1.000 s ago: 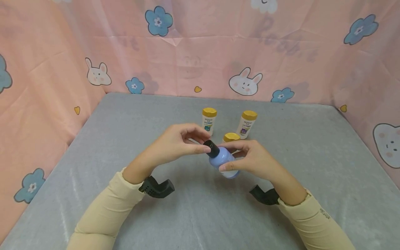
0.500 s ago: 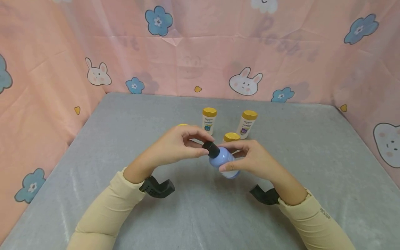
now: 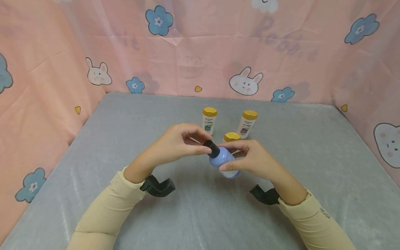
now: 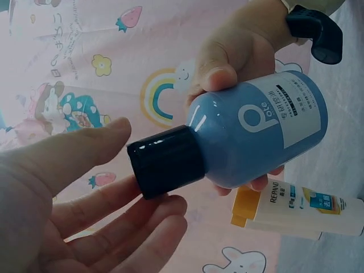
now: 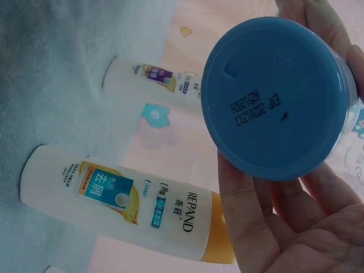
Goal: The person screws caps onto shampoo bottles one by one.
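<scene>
My right hand (image 3: 250, 159) holds a periwinkle-blue bottle (image 3: 222, 158) tilted above the table, its black cap (image 3: 212, 149) pointing up and left. In the right wrist view, the bottle's round base (image 5: 276, 99) faces the camera, with fingers below it. My left hand (image 3: 175, 144) is at the cap. In the left wrist view, its fingers (image 4: 162, 219) reach under and behind the cap, while the thumb (image 4: 105, 142) shows a small gap from it. White lettering and a white label (image 4: 293, 108) mark the bottle's side.
White bottles with gold caps stand behind my hands: one left (image 3: 208, 121), one right (image 3: 248, 124), and one nearer (image 3: 232, 136), mostly hidden by my right hand. A sliver of yellow (image 3: 183, 124) shows behind my left hand. A pink patterned cloth (image 3: 190, 52) borders the grey table.
My left fingers and thumb shift slightly about the cap, which tips left a little and back again. My right hand and the bottle's body stay in place.
</scene>
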{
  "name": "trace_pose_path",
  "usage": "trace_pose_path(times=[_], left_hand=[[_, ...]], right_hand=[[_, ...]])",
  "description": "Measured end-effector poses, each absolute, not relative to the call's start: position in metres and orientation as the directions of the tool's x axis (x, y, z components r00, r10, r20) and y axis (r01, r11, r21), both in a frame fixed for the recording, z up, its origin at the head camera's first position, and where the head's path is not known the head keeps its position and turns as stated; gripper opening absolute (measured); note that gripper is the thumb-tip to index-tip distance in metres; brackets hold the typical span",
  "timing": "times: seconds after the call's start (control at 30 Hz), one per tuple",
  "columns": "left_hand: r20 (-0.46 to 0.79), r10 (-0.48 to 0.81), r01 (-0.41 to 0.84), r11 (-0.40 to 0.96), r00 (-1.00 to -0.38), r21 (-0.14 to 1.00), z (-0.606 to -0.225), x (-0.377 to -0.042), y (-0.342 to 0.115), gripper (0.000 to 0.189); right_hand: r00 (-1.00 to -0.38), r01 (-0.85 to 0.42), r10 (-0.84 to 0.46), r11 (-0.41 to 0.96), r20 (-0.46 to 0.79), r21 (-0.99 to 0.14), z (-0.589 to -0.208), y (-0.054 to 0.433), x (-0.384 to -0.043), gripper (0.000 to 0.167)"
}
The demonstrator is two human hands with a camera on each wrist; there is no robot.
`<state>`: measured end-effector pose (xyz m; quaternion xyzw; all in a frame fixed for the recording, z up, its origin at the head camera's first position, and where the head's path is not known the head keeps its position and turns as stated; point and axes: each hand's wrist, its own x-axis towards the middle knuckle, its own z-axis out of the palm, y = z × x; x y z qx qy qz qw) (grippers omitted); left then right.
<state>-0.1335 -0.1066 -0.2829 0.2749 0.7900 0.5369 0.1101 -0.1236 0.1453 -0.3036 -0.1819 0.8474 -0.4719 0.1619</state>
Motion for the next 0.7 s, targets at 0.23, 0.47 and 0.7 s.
trace_pose_path(times=[0.23, 0.47, 0.7], left_hand=[[0.136, 0.573, 0.322, 0.237, -0.808, 0.917, -0.2840, -0.1338, -0.1052, 0.026], [0.175, 0.621, 0.344, 0.164, -0.764, 0.924, -0.2839, -0.1335, -0.1067, 0.027], [0.217, 0.648, 0.402, 0.151, -0.730, 0.903, -0.2838, -0.1349, -0.1070, 0.030]], right_hand=[[-0.878, -0.138, -0.463, 0.488, -0.121, -0.862, -0.3030, 0.1460, -0.1235, 0.055], [-0.877, -0.138, -0.464, 0.492, -0.124, -0.860, -0.3023, 0.1460, -0.1228, 0.055], [-0.879, -0.138, -0.461, 0.488, -0.120, -0.862, -0.3022, 0.1457, -0.1226, 0.055]])
